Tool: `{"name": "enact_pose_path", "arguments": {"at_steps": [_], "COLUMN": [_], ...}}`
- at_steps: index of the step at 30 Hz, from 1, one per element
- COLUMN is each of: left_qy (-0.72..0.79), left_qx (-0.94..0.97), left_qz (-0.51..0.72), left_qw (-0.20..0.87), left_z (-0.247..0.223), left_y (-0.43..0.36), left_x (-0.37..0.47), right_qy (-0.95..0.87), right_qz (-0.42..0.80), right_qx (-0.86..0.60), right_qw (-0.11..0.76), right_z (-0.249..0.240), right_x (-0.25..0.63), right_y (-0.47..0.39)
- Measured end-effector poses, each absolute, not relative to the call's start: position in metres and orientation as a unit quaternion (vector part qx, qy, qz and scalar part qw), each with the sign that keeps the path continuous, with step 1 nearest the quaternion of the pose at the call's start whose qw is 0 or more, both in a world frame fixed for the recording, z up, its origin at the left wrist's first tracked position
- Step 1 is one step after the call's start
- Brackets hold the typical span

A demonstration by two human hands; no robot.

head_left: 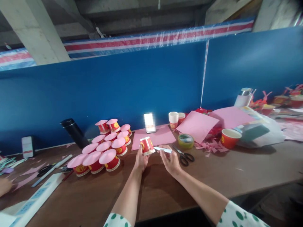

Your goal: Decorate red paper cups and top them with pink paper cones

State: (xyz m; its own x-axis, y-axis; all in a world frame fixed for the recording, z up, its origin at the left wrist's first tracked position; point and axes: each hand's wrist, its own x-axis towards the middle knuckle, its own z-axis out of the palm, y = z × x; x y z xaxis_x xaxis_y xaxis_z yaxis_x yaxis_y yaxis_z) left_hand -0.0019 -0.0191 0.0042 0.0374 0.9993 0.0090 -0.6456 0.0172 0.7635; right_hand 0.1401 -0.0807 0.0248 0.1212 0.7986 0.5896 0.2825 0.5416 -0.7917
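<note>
A red paper cup [146, 146] with white and yellow markings is upside down, its wide rim facing down. My left hand [141, 159] is closed around its left side and lower edge. Between the fingers of my right hand [171, 160] is a slim white pen-like tool [163, 149]; I cannot tell its exact kind. Its tip points left and reaches close to the cup's lower right side. Just right of that hand lie black scissors [186, 157]. Pink paper [163, 134] lies flat behind the cup.
Several upturned red cups topped with pink paper discs [108, 156] stand to the left. A tape roll [186, 141], pink scraps [210, 146] and an upright red cup [230, 138] are on the right. A power strip [35, 200] and another person's hand [4, 186] are far left.
</note>
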Motion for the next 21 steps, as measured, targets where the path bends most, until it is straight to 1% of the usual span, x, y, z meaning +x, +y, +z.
{"name": "enact_pose_path", "arguments": {"at_steps": [21], "left_qy": [0.281], "left_qx": [0.326], "left_qz": [0.624], "left_qw": [0.653], "left_z": [0.0077], "left_y": [-0.0210], "left_x": [0.0008], "right_qy": [-0.634], "right_qz": [0.259], "right_qx": [-0.399], "right_qw": [0.610], "right_z": [0.0247], "right_x": [0.1388], "right_y": [-0.0810]}}
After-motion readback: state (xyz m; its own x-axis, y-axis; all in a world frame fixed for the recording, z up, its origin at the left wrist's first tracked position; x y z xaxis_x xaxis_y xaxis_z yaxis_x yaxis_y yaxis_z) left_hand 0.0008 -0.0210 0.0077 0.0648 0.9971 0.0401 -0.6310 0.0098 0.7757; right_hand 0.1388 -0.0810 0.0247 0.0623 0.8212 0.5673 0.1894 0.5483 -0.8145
